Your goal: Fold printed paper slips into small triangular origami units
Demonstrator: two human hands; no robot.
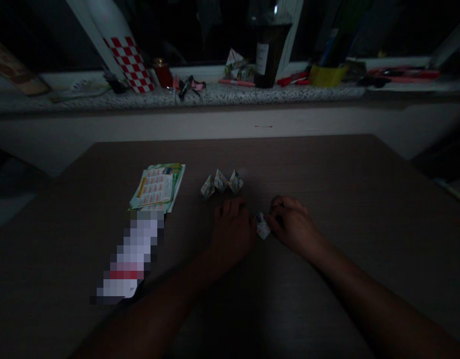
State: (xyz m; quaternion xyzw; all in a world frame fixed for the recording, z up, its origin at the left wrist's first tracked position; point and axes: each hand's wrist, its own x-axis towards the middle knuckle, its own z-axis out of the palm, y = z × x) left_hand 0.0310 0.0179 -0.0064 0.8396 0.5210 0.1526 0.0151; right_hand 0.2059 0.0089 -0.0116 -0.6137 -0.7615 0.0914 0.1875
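Between my hands, on the table, is a small folded paper piece (pixel 263 227) with printed colours and pointed corners. My left hand (pixel 233 227) is closed, fingers curled down, its thumb side against the paper's left edge. From the other side my right hand (pixel 295 222) pinches the paper's right edge with thumb and fingertips. Dim light hides the exact finger contact. Just beyond my left hand stand three folded paper pieces (pixel 220 181) in a row. A stack of printed paper slips (pixel 155 187), green and white, lies farther left.
A pixelated, phone-like object (pixel 130 259) lies left of my left forearm. Behind the table (pixel 327 164), a speckled stone sill (pixel 215 94) carries a red-checked bottle (pixel 128 62), a dark cup with a label (pixel 270 55), a yellow tape roll (pixel 327 76) and pens.
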